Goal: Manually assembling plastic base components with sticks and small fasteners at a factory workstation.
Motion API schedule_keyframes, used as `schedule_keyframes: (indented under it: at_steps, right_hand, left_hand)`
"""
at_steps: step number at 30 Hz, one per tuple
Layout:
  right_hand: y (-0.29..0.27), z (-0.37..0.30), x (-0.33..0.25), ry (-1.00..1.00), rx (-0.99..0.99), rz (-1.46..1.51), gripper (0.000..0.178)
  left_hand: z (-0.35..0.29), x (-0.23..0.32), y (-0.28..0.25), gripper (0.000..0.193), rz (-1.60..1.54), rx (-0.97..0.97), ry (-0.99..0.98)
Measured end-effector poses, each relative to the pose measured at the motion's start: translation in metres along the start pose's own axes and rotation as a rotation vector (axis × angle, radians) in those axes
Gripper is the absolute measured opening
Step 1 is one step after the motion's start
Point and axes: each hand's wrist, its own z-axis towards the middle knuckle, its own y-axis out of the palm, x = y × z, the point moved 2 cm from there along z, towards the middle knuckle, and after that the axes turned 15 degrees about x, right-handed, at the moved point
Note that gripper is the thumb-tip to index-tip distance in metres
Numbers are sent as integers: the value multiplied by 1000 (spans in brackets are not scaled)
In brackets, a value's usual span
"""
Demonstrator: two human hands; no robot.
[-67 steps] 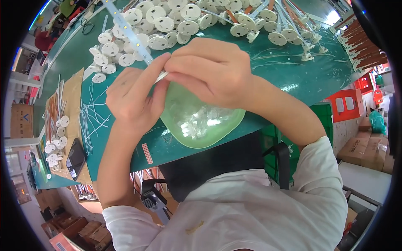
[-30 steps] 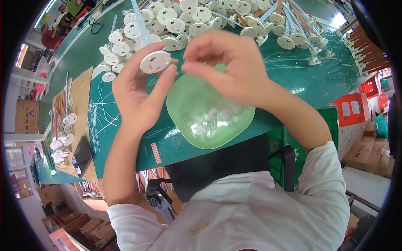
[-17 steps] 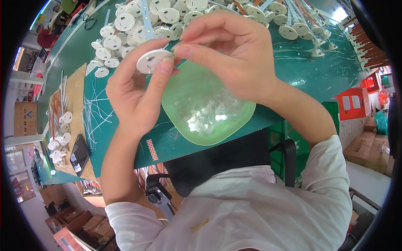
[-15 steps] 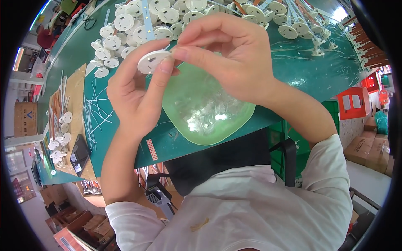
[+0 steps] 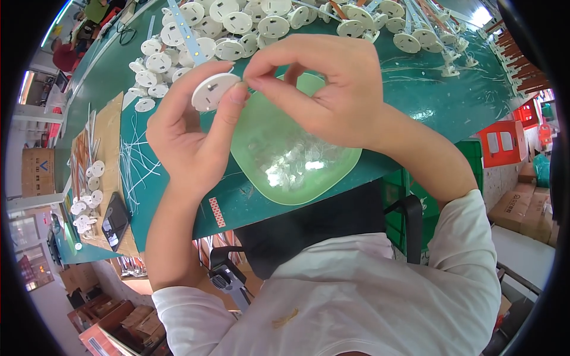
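Note:
My left hand is closed on a white round plastic disc, gripping its edge between thumb and fingers. The disc is tilted, and its slotted face shows. A pale strip with small yellow LED chips runs up from behind my left fingers; where it meets the disc is hidden. Just right of the disc's edge, my right hand is closed in a pinch. Whatever its fingertips hold, if anything, is too small to make out. Beneath both hands is a green plastic bowl with small clear pieces inside.
Many similar white discs are heaped along the back of the green table. White wires lie at the left, beside cardboard bearing a phone and more discs. A red crate stands off to the right.
My left hand has shifted slightly left and down, with the disc and strip tilting along. My right fingertips have come a little away from the disc, and the fingers are curled tighter.

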Motion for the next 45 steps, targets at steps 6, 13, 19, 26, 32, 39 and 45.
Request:
schedule_keyframes:
  at_steps: [6,13,19,26,32,39,45]
  right_hand:
    - [-2,10,-2,-55,181,-42,20]
    - [3,2,4,-129,223,-22,14]
    - [-3,3,-2,188,130,111,11]
    - [-2,2,-7,-29,268,224,12]
    - [0,-4,-11,99,180,340,19]
    - [2,-3,-8,25,173,305,21]
    - [1,2,-6,-83,135,167,17]
  left_hand:
    - [3,7,2,25,-65,-7,-133]
    - [2,3,4,28,-64,-39,25]
    - [2,7,10,49,-139,-30,175]
    - [-6,15,6,51,-305,-29,53]
    - [-10,16,-1,58,-345,-51,-92]
    - [-10,17,1,58,-412,2,-103]
    - [-7,14,3,58,-402,48,-153]
